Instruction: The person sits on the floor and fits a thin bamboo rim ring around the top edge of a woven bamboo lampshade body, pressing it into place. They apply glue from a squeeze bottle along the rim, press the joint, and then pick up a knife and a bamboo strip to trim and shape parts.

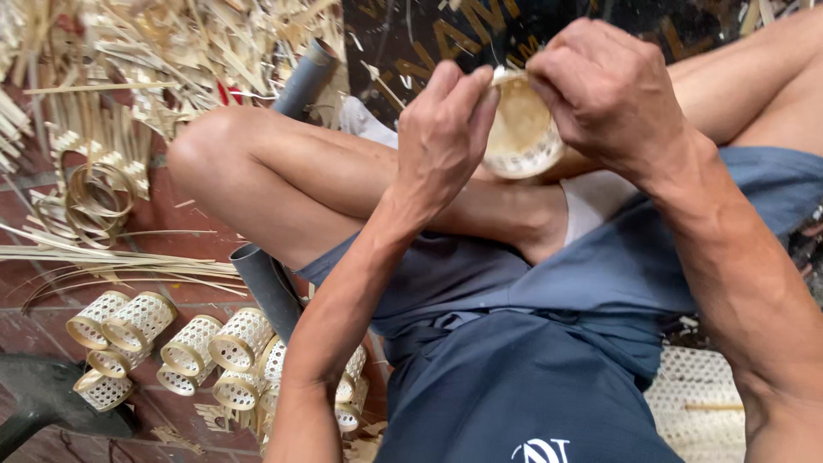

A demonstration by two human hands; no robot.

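Both of my hands hold one small woven bamboo cup (519,129) above my crossed legs. My left hand (446,129) grips its left rim with the fingers curled over the edge. My right hand (604,90) pinches the top right rim, fingers closed on it. The cup's pale open mouth faces the camera, and a lattice band shows along its lower edge. My knee (214,154) sticks out to the left.
Several finished woven cups (189,347) lie in a heap on the red tile floor at lower left. Coiled bamboo rings (94,201) and loose strips (154,51) fill the upper left. A grey pipe (267,287) runs under my leg. A woven mat (699,399) lies at lower right.
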